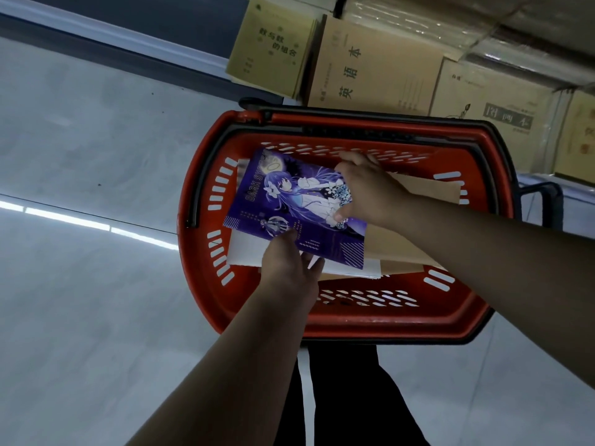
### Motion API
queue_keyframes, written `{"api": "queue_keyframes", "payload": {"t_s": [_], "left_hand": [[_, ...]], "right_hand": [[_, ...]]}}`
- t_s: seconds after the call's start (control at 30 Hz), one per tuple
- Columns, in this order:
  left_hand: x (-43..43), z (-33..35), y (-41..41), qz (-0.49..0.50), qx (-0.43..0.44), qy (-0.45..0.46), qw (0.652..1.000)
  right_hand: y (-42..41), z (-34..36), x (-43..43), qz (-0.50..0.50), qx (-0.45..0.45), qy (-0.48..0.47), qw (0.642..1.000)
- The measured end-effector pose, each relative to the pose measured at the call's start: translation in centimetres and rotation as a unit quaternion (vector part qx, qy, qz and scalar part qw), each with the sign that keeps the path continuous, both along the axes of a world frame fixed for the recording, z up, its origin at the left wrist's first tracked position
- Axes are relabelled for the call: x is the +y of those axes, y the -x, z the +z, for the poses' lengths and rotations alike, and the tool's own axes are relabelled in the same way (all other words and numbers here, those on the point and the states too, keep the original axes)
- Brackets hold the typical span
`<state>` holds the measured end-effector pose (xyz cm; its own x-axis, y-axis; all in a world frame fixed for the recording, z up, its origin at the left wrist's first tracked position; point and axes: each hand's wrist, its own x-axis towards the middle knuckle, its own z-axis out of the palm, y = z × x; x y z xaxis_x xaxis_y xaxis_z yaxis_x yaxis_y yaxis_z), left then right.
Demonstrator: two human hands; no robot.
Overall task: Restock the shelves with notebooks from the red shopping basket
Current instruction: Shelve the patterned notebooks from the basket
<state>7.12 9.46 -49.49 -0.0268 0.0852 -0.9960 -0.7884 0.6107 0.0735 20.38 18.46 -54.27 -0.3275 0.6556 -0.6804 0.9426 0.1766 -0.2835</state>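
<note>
Left hand [289, 268] pinches near edge of purple notebook [289, 207] — cover lying atop white and brown notebooks [415, 246] inside red shopping basket [206, 284] on floor — right hand [367, 191] grips its far-right edge, kraft notebooks on shelf [376, 66] beyond.

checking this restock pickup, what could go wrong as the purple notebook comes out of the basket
1. The left hand and right hand hold the purple notebook only at its edges, so the thin cover may bend or slip.
2. Loose brown and white notebooks lie right beneath it; one could get dragged up too.
3. The red basket rim sits close around the notebook, so a corner could snag.
</note>
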Motion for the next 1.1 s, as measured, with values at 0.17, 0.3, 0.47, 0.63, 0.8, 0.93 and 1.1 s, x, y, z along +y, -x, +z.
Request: {"api": "queue_keyframes", "payload": {"t_s": [0.17, 0.3, 0.47, 0.63, 0.8, 0.93, 1.1], "left_hand": [[0.3, 2.0, -0.5, -0.009, -0.001, -0.011, 1.0], [0.7, 3.9, -0.1, -0.045, -0.001, -0.013, 0.999], [1.1, 6.5, 0.8, -0.11, 0.026, -0.021, 0.993], [2.4, 10.3, 2.3, -0.17, 0.056, -0.083, 0.98], [4.2, 13.3, 3.2, -0.258, 0.118, -0.168, 0.944], [5.1, 16.2, 3.5, -0.282, 0.141, -0.219, 0.923], [5.5, 20.1, 3.8, -0.313, 0.188, -0.288, 0.885]], "right_hand": [[-1.2, 2.8, -0.3, -0.042, 0.032, 0.002, 0.999], [-1.7, 5.8, -1.0, -0.1, 0.049, -0.01, 0.994], [-1.9, 9.6, -3.0, -0.188, 0.075, -0.021, 0.979], [-2.0, 13.2, -4.8, -0.276, 0.138, -0.031, 0.951], [-2.3, 17.0, -5.6, -0.353, 0.165, -0.032, 0.92], [-2.7, 20.3, -5.8, -0.394, 0.174, -0.053, 0.901], [-2.7, 24.5, -5.9, -0.474, 0.211, -0.048, 0.854]]}}
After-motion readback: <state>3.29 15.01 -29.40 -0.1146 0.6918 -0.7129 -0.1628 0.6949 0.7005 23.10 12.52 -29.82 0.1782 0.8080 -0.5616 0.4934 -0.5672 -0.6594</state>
